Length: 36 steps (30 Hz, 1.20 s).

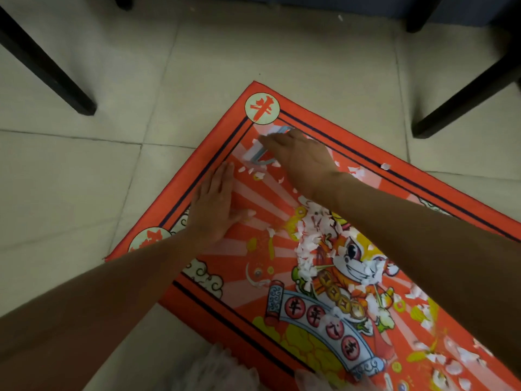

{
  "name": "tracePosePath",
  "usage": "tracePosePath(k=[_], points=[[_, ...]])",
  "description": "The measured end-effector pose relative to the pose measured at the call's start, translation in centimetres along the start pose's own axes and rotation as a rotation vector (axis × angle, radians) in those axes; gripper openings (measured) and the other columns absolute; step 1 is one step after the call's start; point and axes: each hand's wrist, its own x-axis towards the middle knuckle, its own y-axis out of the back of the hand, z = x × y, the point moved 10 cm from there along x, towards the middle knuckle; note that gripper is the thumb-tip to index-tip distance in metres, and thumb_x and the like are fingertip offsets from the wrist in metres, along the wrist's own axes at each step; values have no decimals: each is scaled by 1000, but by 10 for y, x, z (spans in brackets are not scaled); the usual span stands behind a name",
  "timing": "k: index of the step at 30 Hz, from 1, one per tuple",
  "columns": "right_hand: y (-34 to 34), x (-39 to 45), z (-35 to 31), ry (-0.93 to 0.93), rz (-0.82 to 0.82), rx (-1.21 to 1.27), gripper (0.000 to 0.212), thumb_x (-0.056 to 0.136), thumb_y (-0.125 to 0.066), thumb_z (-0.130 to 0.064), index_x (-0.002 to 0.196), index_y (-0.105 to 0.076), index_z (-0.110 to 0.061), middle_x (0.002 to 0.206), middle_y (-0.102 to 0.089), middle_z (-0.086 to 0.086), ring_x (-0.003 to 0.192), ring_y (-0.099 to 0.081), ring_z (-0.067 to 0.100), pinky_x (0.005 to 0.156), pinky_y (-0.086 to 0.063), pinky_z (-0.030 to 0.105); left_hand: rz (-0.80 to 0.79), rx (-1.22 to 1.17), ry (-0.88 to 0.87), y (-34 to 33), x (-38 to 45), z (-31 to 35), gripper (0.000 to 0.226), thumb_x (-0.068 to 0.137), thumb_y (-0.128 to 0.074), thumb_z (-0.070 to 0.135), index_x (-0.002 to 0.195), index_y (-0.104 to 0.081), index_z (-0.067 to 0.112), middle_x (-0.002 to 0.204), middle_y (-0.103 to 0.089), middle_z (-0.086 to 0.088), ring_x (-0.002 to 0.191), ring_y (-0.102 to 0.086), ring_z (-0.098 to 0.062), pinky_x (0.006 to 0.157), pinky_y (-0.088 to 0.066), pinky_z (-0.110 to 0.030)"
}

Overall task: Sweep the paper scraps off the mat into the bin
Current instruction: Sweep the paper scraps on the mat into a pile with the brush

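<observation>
A red mat [248, 294] with a cartoon print lies on the tiled floor. White paper scraps [308, 238] are heaped near its middle, and more lie scattered toward the right and near the far corner. My right hand [298, 156] reaches to the far corner and grips a small light-blue brush or scraper [258, 153] pressed on the mat. My left hand [218, 207] lies flat, fingers together, on the mat's left border. A crumpled white plastic bag [225, 368], maybe the bin liner, shows at the bottom edge.
Black furniture legs stand on the pale floor tiles at the far left [48, 69] and far right [465, 100]. Another leg [420, 15] is at the top right. A stray scrap [340, 17] lies on the tiles beyond the mat.
</observation>
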Motion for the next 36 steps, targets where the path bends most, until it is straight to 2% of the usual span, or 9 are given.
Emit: tracePosePath(k=[4, 8, 11, 16, 21, 25, 28, 32, 36], points=[[-3, 27, 3, -47, 4, 35, 83, 86, -53, 7, 155, -14, -17, 161, -17, 6, 141, -26, 32, 95, -47, 46, -13, -35, 18, -1, 7, -8, 122, 69, -56, 78, 155, 6, 18, 164, 3, -3, 150, 6, -23, 120, -6, -44], [-5, 50, -5, -48, -2, 48, 88, 84, -58, 8, 155, -13, -18, 161, -14, 5, 143, -24, 33, 97, -48, 45, -6, -31, 9, -4, 9, -13, 129, 58, -36, 91, 155, 7, 18, 164, 2, -3, 150, 6, -22, 119, -4, -44], [-15, 58, -14, -29, -50, 50, 88, 86, -57, 4, 156, -10, -21, 161, -14, 5, 144, -21, 33, 95, -48, 46, 5, -30, 14, -5, 10, -16, 129, 56, -32, 92, 155, 8, 19, 164, 2, -2, 150, 6, -22, 120, -4, -45], [-29, 53, -16, -36, -125, 6, 91, 86, -63, -5, 156, -8, -24, 150, -37, 7, 137, -33, 30, 82, -48, 41, 25, -30, 0, -3, 9, -13, 128, 59, -38, 91, 154, 7, 19, 164, 0, -4, 150, 4, -23, 119, -3, -43], [-23, 46, -19, -14, -112, -74, 82, 88, -60, -8, 155, -14, -23, 136, -52, 9, 129, -41, 30, 71, -35, 35, 3, -16, 4, -2, 7, -8, 124, 64, -45, 83, 155, 6, 17, 163, 0, -6, 150, 4, -25, 121, -7, -48], [-17, 38, -21, -12, -131, -130, 73, 89, -59, -6, 151, -24, -21, 130, -55, 13, 124, -45, 29, 71, -35, 34, 14, 21, 28, -2, 0, -6, 113, 77, -50, 75, 155, 7, 17, 163, -1, -6, 150, 3, -26, 121, -9, -46], [-16, 23, -20, -24, -172, -109, 64, 92, -55, -8, 149, -28, -20, 131, -52, 16, 123, -48, 31, 81, -45, 38, 22, 42, 31, -1, -7, -4, 107, 81, -50, 70, 155, 6, 17, 163, -3, -4, 150, 0, -25, 121, -11, -46], [-16, -3, -17, -9, -183, -126, 75, 92, -53, -4, 154, -14, -24, 135, -51, 16, 127, -44, 32, 87, -46, 40, 11, 53, 38, -1, -16, -6, 103, 83, -49, 68, 155, 4, 17, 163, -4, -3, 150, -2, -25, 120, -14, -46], [-18, -22, -13, 7, -139, -145, 94, 87, -56, 1, 156, 2, -26, 125, -59, 11, 125, -44, 30, 72, -37, 35, 4, 61, 49, -1, -20, -6, 101, 85, -48, 68, 155, 2, 16, 163, -5, -5, 150, -2, -26, 119, -12, -45]])
